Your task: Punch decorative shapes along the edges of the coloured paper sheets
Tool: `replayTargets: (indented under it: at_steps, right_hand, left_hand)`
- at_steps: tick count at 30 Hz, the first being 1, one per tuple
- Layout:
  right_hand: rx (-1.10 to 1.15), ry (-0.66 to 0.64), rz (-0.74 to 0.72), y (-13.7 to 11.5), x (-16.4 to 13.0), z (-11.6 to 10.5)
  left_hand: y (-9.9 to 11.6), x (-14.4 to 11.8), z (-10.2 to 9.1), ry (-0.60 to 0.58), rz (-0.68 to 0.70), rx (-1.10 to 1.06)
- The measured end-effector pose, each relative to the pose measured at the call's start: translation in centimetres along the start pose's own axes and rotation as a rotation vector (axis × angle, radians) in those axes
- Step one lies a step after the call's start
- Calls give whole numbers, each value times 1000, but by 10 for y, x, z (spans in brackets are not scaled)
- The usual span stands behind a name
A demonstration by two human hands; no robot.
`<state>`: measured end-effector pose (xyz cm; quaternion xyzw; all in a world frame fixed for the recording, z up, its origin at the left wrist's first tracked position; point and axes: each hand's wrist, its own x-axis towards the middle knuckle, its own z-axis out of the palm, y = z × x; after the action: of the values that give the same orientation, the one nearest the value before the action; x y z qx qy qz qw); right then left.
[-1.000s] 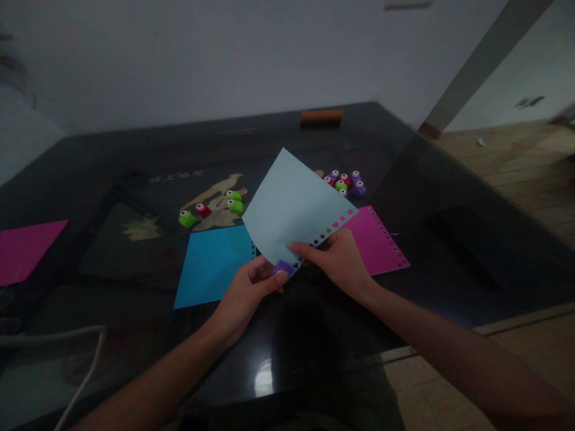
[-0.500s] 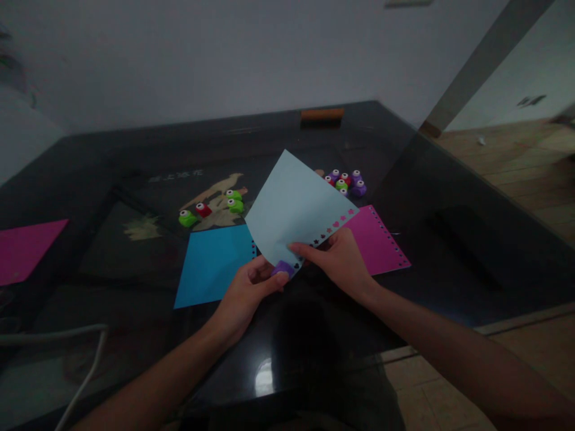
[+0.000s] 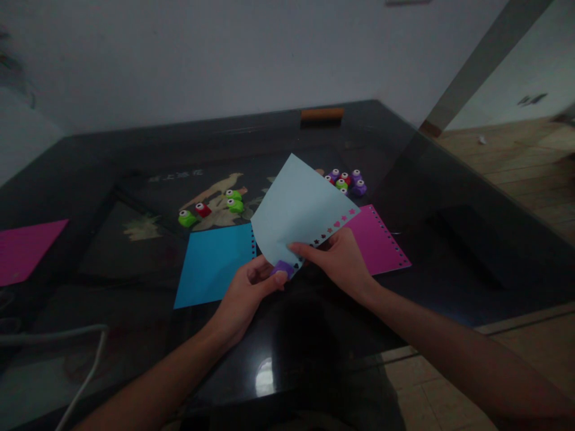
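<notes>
— What is in the hands?

— A pale blue sheet of paper (image 3: 299, 206), held up tilted above the near middle of the dark glossy table (image 3: 449, 227). Its far corner points away from the person and its lower edge faces them. Along that lower edge runs a row of small punched shapes, stars and hearts; they look pink on the right, where the pink sheet (image 3: 377, 239) lies behind, and dark nearer the bottom corner.

— And who grips what?

— The right hand (image 3: 336, 260) pinches the sheet at its lower edge, thumb on top and fingers curled underneath. The left hand (image 3: 249, 290) is closed around a small purple punch (image 3: 283, 269) clipped over the sheet's bottom corner, thumb pressing on its top.

— What lies below the paper?

— A brighter blue sheet (image 3: 211, 263) lies flat on the table to the left, with a line of holes down its right edge. The pink sheet is flat to the right, holes along two of its edges. Both are partly covered by the raised paper.

— Anything else on the table?

— Green and red punches (image 3: 211, 208) sit in a loose group behind the blue sheet, and a tight cluster of purple, red and green ones (image 3: 347, 182) behind the pink sheet. Another pink sheet (image 3: 27, 248) lies far to the left, well apart.
</notes>
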<state>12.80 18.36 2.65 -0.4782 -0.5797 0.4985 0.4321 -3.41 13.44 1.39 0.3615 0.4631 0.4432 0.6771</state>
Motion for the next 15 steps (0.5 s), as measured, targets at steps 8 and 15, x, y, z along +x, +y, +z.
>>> replayTargets:
  at_steps: [8, 15]
  right_hand:
    - [-11, -10, -4, -1, 0, 0]
    - [17, -8, 10, -3, -1, 1]
  left_hand:
    - [1, 0, 1, -1, 4, 2]
    - [0, 0, 1, -23, 16, -23]
